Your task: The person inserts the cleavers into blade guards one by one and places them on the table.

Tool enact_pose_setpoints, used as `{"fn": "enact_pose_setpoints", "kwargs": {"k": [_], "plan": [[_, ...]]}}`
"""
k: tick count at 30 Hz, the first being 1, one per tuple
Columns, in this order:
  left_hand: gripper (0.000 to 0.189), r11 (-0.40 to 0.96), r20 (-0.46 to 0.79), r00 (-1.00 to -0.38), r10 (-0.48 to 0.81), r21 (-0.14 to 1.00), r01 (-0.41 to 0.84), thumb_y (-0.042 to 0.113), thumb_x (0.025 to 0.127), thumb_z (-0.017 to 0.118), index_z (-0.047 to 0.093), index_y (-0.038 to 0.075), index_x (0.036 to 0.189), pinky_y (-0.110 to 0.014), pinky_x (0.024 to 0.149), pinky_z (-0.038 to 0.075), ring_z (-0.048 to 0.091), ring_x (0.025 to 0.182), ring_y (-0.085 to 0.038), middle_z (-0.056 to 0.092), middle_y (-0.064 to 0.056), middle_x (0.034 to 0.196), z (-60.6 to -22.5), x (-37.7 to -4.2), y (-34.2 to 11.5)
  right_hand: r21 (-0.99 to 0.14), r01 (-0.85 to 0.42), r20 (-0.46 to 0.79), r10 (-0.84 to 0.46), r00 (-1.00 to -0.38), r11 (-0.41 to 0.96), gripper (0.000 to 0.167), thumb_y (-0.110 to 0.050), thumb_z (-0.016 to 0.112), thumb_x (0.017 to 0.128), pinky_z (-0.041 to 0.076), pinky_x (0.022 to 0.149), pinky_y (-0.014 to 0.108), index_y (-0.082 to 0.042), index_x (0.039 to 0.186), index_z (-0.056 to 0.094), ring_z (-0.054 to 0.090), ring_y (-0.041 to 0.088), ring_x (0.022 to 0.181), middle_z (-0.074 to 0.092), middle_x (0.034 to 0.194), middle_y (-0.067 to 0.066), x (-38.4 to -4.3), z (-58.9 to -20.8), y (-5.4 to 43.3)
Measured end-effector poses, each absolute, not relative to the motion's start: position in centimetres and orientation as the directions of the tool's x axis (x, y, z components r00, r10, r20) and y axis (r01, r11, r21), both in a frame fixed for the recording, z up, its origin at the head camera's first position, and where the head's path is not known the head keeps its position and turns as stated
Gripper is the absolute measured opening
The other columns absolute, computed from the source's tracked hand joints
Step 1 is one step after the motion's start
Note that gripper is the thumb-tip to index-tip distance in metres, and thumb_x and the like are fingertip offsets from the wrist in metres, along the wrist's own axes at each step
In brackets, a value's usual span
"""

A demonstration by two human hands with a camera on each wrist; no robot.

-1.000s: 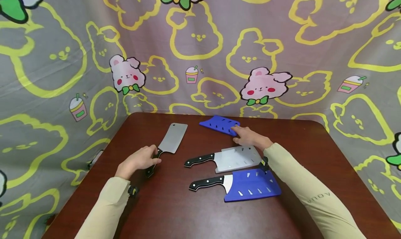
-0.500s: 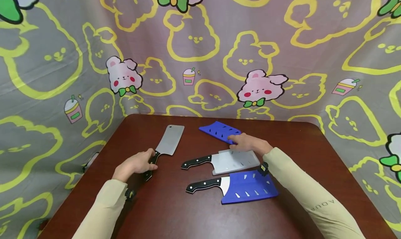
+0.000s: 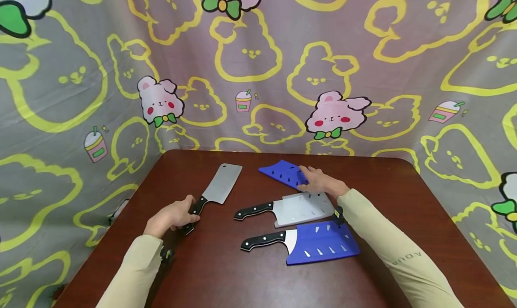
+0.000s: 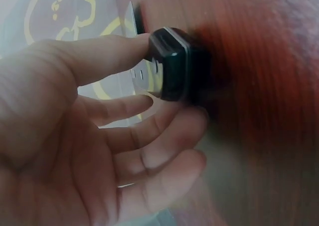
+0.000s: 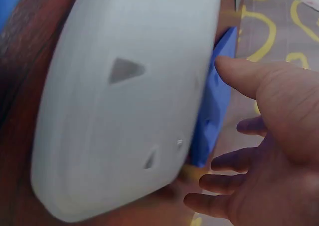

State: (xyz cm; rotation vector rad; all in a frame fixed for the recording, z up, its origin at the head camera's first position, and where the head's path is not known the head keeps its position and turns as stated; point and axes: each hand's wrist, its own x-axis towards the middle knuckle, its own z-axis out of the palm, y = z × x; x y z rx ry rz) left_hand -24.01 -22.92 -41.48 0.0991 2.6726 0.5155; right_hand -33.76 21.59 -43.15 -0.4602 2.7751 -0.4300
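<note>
In the head view my left hand (image 3: 175, 214) holds the black handle of a bare cleaver (image 3: 223, 182) at the table's left. Its thumb and fingers lie on either side of the handle (image 4: 172, 64) in the left wrist view. My right hand (image 3: 321, 182) grips the right end of a blue slotted blade sheath (image 3: 282, 172) at the back, thumb on the near side, fingers on the far side. Closer in lies a second cleaver (image 3: 254, 210) in a whitish translucent sheath (image 5: 124, 101). In front of that is a third cleaver (image 3: 264, 239) inside another blue sheath (image 3: 323, 243).
A dark red-brown wooden table (image 3: 242, 281) bears everything. Behind it and at both sides hangs a grey curtain (image 3: 266, 38) with yellow cartoon outlines. The right forearm (image 3: 379, 222) passes just beside the two sheathed cleavers.
The right hand has closed on the far blue sheath, whose right end has swung toward me. The left fingers have settled around the handle, and its cleaver has shifted slightly right.
</note>
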Motion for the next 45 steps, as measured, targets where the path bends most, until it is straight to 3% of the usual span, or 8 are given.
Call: {"fn": "enact_pose_setpoints", "kwargs": {"k": [7,14,18,24,28,31,37,45], "plan": [[0.042,0.928,-0.378,-0.908,0.181,0.372,0.03,0.025,0.093,0.067,0.045,0.002,0.121,-0.037,0.054,0.05,0.056,0.064,-0.02,0.055,-0.01,0.078,-41.4,-23.9,-23.5,-0.333,-0.258,-0.194,-0.334,-0.923,0.907,0.088,-0.042,0.067,0.091,0.031,0.109,0.064,-0.006,0.155,0.017,0.024,0.053,0.14,0.026,0.152,0.033,-34.2,-44.0,21.7],[0.027,0.925,-0.361,-0.912,0.196,0.378,0.049,0.021,0.09,0.064,0.049,0.003,0.103,-0.032,0.051,0.044,0.05,0.058,-0.019,0.052,-0.008,0.076,-41.8,-24.2,-23.5,-0.386,-0.248,-0.049,-0.288,-0.956,0.889,0.105,-0.038,0.086,0.074,0.042,0.093,0.055,-0.007,0.152,0.023,0.032,0.043,0.118,0.028,0.13,0.033,-34.1,-44.3,21.5],[0.022,0.919,-0.344,-0.92,0.188,0.391,0.041,0.022,0.087,0.064,0.052,0.005,0.094,-0.029,0.049,0.04,0.048,0.054,-0.017,0.051,-0.006,0.072,-42.2,-24.4,-23.3,-0.439,-0.235,0.001,-0.261,-0.965,0.867,0.105,-0.032,0.087,0.074,0.044,0.09,0.05,-0.004,0.151,0.021,0.039,0.04,0.111,0.025,0.129,0.032,-33.9,-44.3,21.4],[0.027,0.901,-0.308,-0.935,0.178,0.432,0.029,0.023,0.088,0.062,0.048,0.003,0.1,-0.03,0.05,0.04,0.049,0.055,-0.018,0.051,-0.007,0.072,-41.5,-24.3,-23.1,-0.491,-0.246,0.048,-0.256,-0.965,0.836,0.084,-0.024,0.078,0.085,0.049,0.09,0.049,-0.004,0.147,0.026,0.056,0.038,0.106,0.037,0.134,0.03,-33.9,-44.1,21.5],[0.028,0.874,-0.278,-0.941,0.193,0.485,0.036,0.019,0.093,0.056,0.042,0.0,0.109,-0.032,0.051,0.045,0.054,0.057,-0.02,0.054,-0.009,0.069,-40.7,-24.2,-23.1,-0.48,-0.35,0.194,-0.291,-0.937,0.805,0.047,-0.018,0.072,0.089,0.05,0.086,0.048,-0.001,0.126,0.048,0.06,0.033,0.098,0.06,0.114,0.02,-33.9,-43.6,21.6],[0.025,0.855,-0.251,-0.946,0.205,0.516,0.049,0.018,0.096,0.052,0.04,0.001,0.11,-0.034,0.052,0.05,0.059,0.056,-0.02,0.058,-0.01,0.068,-40.0,-24.1,-22.8,-0.47,-0.395,0.289,-0.285,-0.914,0.789,0.028,-0.016,0.07,0.09,0.051,0.079,0.046,-0.002,0.111,0.057,0.061,0.031,0.089,0.062,0.102,0.017,-33.7,-42.4,21.7],[0.021,0.806,-0.185,-0.959,0.214,0.588,0.066,0.021,0.095,0.052,0.043,0.003,0.104,-0.033,0.047,0.052,0.063,0.05,-0.019,0.061,-0.01,0.074,-39.4,-24.3,-22.2,-0.491,-0.445,0.41,-0.253,-0.877,0.749,0.023,-0.017,0.067,0.093,0.046,0.069,0.038,-0.003,0.108,0.058,0.056,0.028,0.081,0.059,0.094,0.014,-32.8,-40.1,22.1],[0.023,0.815,-0.054,-0.976,0.21,0.561,0.144,0.027,0.09,0.06,0.051,0.006,0.095,-0.028,0.046,0.035,0.044,0.049,-0.015,0.044,0.0,0.059,-39.2,-24.6,-21.2,-0.521,-0.452,0.454,-0.214,-0.865,0.724,0.019,-0.019,0.066,0.095,0.04,0.062,0.032,-0.005,0.103,0.056,0.051,0.023,0.072,0.052,0.081,0.009,-31.6,-38.2,23.1]]}}
